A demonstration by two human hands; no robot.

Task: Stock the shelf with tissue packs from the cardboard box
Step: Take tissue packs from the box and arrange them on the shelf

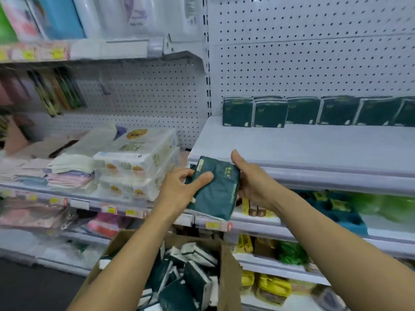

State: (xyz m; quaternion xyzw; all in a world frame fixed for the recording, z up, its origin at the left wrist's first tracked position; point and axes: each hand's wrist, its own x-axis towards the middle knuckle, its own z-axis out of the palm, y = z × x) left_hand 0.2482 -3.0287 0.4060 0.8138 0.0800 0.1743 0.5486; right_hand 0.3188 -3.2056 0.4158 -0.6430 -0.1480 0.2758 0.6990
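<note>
White pegboard backed the shelf [314, 151] that ran just above and beyond our hands. We held one dark green tissue pack [214, 189] between them, tilted, at the shelf's front edge. Our left hand [179, 189] gripped its near-left side, thumb curled across the face; our right hand [251, 178] clasped its far-right edge, thumb raised. Well beyond our right hand, a single row of green packs [314, 112] stood upright against the back panel, with bare shelf in front of it. Below our wrists the cardboard box [170, 265] held many more packs [190, 277]. We judged the stocking barely begun.
</note>
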